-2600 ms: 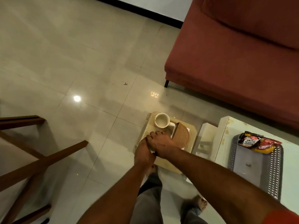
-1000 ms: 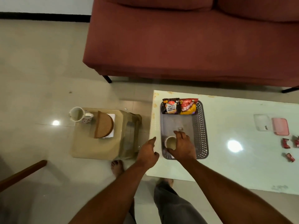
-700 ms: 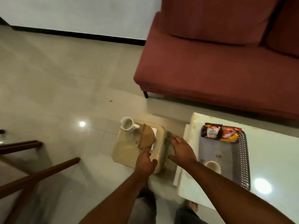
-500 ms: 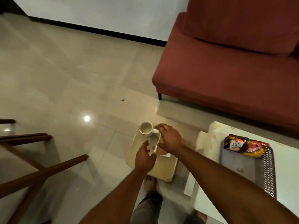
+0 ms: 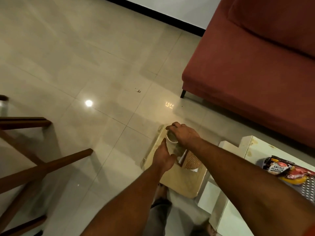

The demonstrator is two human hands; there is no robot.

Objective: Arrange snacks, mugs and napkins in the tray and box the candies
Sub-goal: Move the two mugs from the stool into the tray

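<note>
One mug (image 5: 172, 139) stands upright at the far corner of the low stool (image 5: 184, 183), at about 12 o'clock from the person. The right hand (image 5: 185, 135) is curled over its rim from above, gripping it. The left hand (image 5: 163, 157) lies just at 7 o'clock of the mug, fingers straight and holding nothing; whether a fingertip touches the mug's side I cannot tell. The tray (image 5: 308, 186) with the snack packets (image 5: 279, 168) sits on the white worktop (image 5: 252, 147), at 4 o'clock from the mug and well apart. The carry would likely run that way, past the woven napkin holder (image 5: 191, 160), and the right hand is on that side.
</note>
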